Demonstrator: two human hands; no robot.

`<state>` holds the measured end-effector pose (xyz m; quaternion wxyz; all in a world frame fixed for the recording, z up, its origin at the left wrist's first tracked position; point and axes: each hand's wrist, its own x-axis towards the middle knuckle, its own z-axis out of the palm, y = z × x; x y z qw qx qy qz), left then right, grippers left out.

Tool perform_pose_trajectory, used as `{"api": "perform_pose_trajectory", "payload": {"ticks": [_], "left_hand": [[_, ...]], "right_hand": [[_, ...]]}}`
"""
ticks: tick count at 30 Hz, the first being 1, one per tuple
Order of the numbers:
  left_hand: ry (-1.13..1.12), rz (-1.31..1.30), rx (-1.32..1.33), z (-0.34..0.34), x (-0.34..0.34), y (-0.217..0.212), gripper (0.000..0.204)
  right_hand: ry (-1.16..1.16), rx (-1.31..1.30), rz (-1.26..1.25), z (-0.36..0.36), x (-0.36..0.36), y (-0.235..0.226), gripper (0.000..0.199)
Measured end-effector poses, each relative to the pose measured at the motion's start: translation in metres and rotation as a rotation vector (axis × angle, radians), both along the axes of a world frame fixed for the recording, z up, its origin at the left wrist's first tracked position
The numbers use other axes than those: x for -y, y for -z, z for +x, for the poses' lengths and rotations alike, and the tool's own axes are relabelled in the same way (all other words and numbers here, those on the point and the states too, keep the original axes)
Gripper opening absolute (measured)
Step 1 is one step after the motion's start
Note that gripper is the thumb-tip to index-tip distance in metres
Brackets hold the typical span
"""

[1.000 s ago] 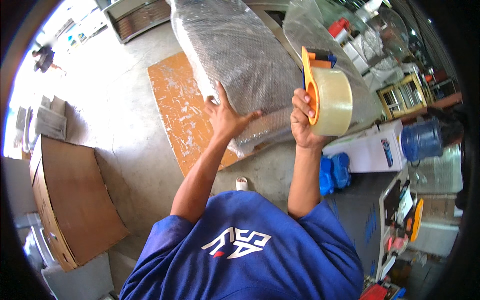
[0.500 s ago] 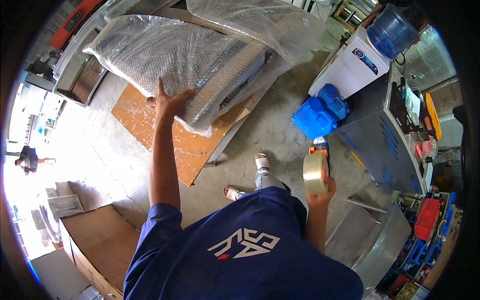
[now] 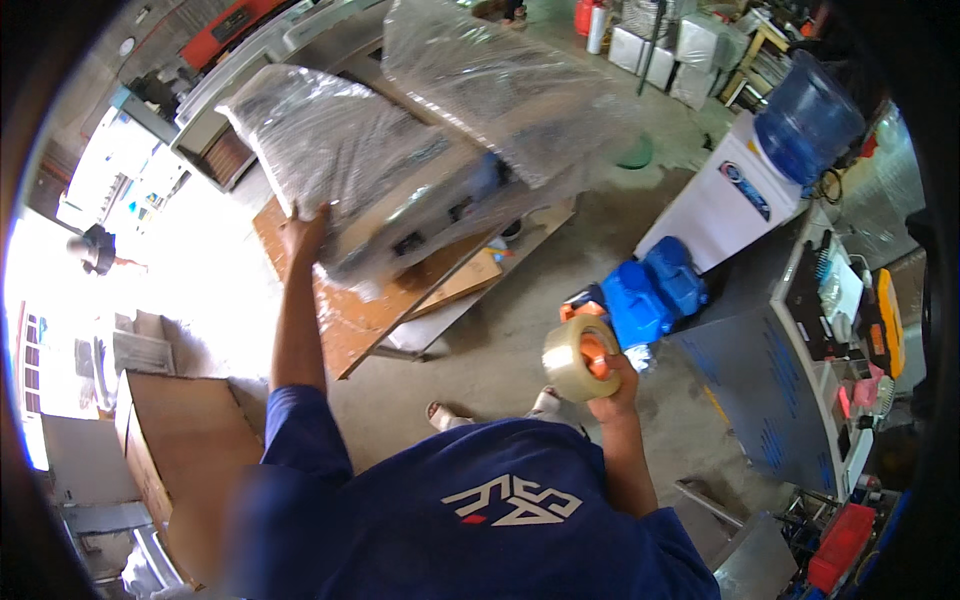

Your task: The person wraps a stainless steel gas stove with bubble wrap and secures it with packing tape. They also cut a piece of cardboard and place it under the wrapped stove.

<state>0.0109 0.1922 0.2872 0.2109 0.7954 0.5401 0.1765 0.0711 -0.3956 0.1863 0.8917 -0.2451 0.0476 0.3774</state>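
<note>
A flat item in clear bubble wrap [image 3: 340,140] lies on an orange-brown tabletop [image 3: 345,325] ahead of me. My left hand [image 3: 303,235] rests on its near left edge, fingers apart against the wrap. Another sheet of bubble wrap [image 3: 490,85] spreads over the item's far right side, and dark parts show through the wrap along the right edge. Lower right, my right hand [image 3: 617,392] is closed round a tape dispenser [image 3: 596,356] with orange parts. It carries a wide roll of clear tape [image 3: 562,364], held in the air away from the wrapped item.
Blue jerrycans [image 3: 640,305] stand on the floor at right, by a white water dispenser [image 3: 715,195] with a blue bottle. A metal-sided workbench [image 3: 760,350] cluttered with tools is beyond them. An open cardboard box [image 3: 185,430] sits at lower left. A person [image 3: 95,248] is far left.
My view has tilted up and shifted. The right hand has brought the tape dispenser leftward and turned it. My left hand stays at the wrap's near edge, its index finger less stretched out.
</note>
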Motion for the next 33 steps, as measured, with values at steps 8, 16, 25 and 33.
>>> {"api": "perform_pose_trajectory", "payload": {"ticks": [8, 16, 25, 33], "left_hand": [[-0.055, 0.201, 0.126, 0.005, 0.016, 0.003, 0.127], [-0.186, 0.057, -0.088, 0.011, 0.005, 0.011, 0.126], [-0.260, 0.105, -0.023, 0.005, 0.026, 0.011, 0.126], [-0.331, 0.120, -0.021, 0.024, 0.062, -0.010, 0.134]], "right_hand": [[-0.091, 0.131, -0.212, 0.064, 0.075, -0.031, 0.037], [0.085, -0.097, -0.214, 0.100, 0.093, 0.010, 0.034], [0.029, 0.335, -0.274, 0.320, 0.014, -0.055, 0.049], [-0.140, 0.913, -0.266, 0.457, -0.215, -0.159, 0.063]]}}
